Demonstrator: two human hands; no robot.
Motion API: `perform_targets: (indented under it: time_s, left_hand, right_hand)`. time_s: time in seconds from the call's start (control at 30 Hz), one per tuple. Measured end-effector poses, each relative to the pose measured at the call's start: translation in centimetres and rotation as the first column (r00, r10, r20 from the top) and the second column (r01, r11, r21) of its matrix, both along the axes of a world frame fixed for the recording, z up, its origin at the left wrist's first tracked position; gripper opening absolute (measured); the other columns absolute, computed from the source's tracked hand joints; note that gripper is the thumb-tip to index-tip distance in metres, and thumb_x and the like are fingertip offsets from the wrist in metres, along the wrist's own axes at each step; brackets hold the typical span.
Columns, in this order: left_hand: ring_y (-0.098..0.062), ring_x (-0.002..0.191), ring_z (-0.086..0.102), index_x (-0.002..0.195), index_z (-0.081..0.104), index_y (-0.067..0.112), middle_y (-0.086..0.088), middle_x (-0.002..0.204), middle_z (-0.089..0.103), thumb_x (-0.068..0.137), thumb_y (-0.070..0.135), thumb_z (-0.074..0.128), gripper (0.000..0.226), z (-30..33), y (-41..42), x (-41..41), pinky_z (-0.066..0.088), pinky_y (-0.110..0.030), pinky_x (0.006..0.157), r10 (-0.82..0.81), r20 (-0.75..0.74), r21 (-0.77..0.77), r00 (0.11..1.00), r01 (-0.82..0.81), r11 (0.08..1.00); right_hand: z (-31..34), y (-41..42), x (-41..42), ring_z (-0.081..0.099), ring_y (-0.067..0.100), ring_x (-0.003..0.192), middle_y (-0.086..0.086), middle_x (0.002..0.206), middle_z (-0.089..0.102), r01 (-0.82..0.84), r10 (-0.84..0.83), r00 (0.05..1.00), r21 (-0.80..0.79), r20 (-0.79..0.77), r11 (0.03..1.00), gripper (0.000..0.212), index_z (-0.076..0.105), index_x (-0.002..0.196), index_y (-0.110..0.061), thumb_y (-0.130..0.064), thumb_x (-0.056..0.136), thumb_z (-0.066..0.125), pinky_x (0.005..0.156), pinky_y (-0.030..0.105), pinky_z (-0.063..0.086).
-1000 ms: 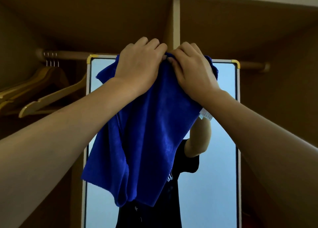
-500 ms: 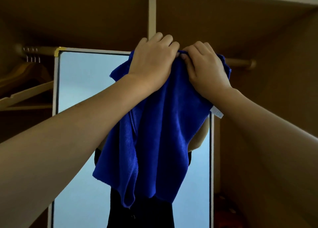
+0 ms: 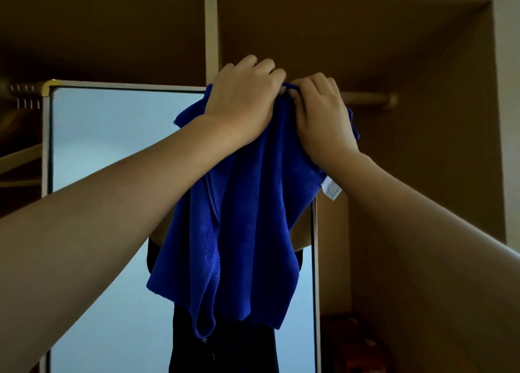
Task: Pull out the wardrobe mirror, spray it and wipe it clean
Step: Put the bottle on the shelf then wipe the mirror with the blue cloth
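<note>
The tall wardrobe mirror [image 3: 112,136], white-framed with a gold corner at its top left, stands pulled out in front of me. A blue microfibre cloth [image 3: 242,232] with a white label hangs down over the mirror's upper right part. My left hand [image 3: 242,102] and my right hand [image 3: 320,113] both grip the cloth's top edge side by side, fingers curled over it, at the height of the mirror's top right corner. The cloth hides that corner. The glass reflects a person in dark clothes behind the cloth.
The mirror stands in an open wooden wardrobe with a vertical divider [image 3: 211,32]. A hanging rail [image 3: 368,98] runs across behind the mirror. Wooden hangers [image 3: 19,158] hang at the far left. A dark reddish object [image 3: 354,341] sits low in the right compartment.
Both hands with the cloth have shifted right along the mirror's top edge. The view has panned, so the mirror now sits further left and its top right corner is covered.
</note>
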State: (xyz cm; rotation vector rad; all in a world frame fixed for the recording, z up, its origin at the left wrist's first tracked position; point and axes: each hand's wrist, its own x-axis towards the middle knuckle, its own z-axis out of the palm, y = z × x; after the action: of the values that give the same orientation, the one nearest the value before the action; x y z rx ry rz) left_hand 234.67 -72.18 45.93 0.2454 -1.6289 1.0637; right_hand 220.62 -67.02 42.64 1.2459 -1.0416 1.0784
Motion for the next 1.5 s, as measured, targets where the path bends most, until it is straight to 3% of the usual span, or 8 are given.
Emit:
perform_targets:
  time_s: [0.3, 0.53, 0.77, 0.93, 1.2, 1.5]
  left_hand:
    - [-0.029, 0.106, 0.051, 0.124, 0.057, 0.01, -0.01, 0.118, 0.059, 0.104, 0.023, 0.034, 0.033, -0.1, 1.0, -1.1, 0.038, -0.038, 0.077, 0.041, 0.061, 0.079, 0.997, -0.046, 0.996]
    - [-0.031, 0.116, 0.047, 0.134, 0.05, 0.013, -0.011, 0.129, 0.054, 0.104, 0.025, 0.035, 0.036, -0.5, 1.5, -1.8, 0.039, -0.041, 0.086, 0.061, 0.095, 0.119, 0.994, -0.072, 0.99]
    - [-0.035, 0.122, 0.043, 0.141, 0.043, 0.015, -0.017, 0.135, 0.046, 0.1, 0.015, 0.042, 0.041, -1.6, 1.8, -2.8, 0.041, -0.045, 0.093, 0.119, 0.149, 0.072, 0.982, -0.131, 0.989]
    - [-0.04, 0.129, 0.041, 0.134, 0.053, 0.014, -0.021, 0.14, 0.045, 0.095, 0.009, 0.05, 0.04, -3.4, 1.6, -2.7, 0.038, -0.05, 0.103, 0.182, 0.178, -0.034, 0.967, -0.179, 0.983]
    - [-0.038, 0.145, 0.022, 0.14, 0.048, 0.01, -0.019, 0.155, 0.028, 0.098, 0.003, 0.046, 0.043, -5.4, 2.4, -3.1, 0.029, -0.047, 0.113, 0.146, 0.196, 0.047, 0.97, -0.158, 0.986]
    - [-0.037, 0.142, 0.03, 0.133, 0.054, 0.004, -0.021, 0.15, 0.038, 0.093, -0.002, 0.052, 0.04, -7.2, 2.5, -3.0, 0.027, -0.044, 0.113, 0.13, 0.229, 0.021, 0.965, -0.138, 0.99]
  right_hand:
    - [-2.0, -0.4, 0.7, 0.051, 0.029, 0.107, 0.018, 0.118, 0.054, -0.049, 0.06, 0.983, -0.062, 0.176, 0.997, 0.033, 0.055, 0.131, -0.002, -0.012, 0.102, 0.041, 0.087, 0.025, 0.039]
    - [-3.6, -0.1, 1.4, 0.045, 0.028, 0.118, 0.018, 0.131, 0.047, -0.068, 0.067, 0.95, -0.007, 0.306, 0.998, 0.044, 0.034, 0.146, -0.001, -0.01, 0.103, 0.039, 0.096, 0.029, 0.04]
    - [-5.7, -0.1, 1.9, 0.047, 0.026, 0.117, 0.017, 0.128, 0.05, -0.143, 0.129, 0.913, 0.007, 0.386, 0.99, 0.042, 0.036, 0.144, 0.002, -0.011, 0.104, 0.036, 0.099, 0.033, 0.04]
    - [-7.2, 0.0, 2.1, 0.05, 0.023, 0.108, 0.016, 0.123, 0.052, -0.161, 0.153, 0.905, -0.013, 0.397, 0.987, 0.042, 0.038, 0.142, 0.002, -0.003, 0.1, 0.042, 0.093, 0.028, 0.041]
    - [-8.8, 0.1, 2.1, 0.054, 0.024, 0.106, 0.016, 0.123, 0.053, -0.225, 0.213, 0.882, -0.02, 0.421, 0.974, 0.046, 0.04, 0.141, 0.002, -0.002, 0.096, 0.046, 0.091, 0.031, 0.047]
    - [-10.9, -0.2, 2.1, 0.057, 0.024, 0.103, 0.016, 0.122, 0.054, -0.269, 0.263, 0.861, -0.049, 0.436, 0.962, 0.045, 0.041, 0.141, 0.003, -0.001, 0.097, 0.045, 0.089, 0.031, 0.048]
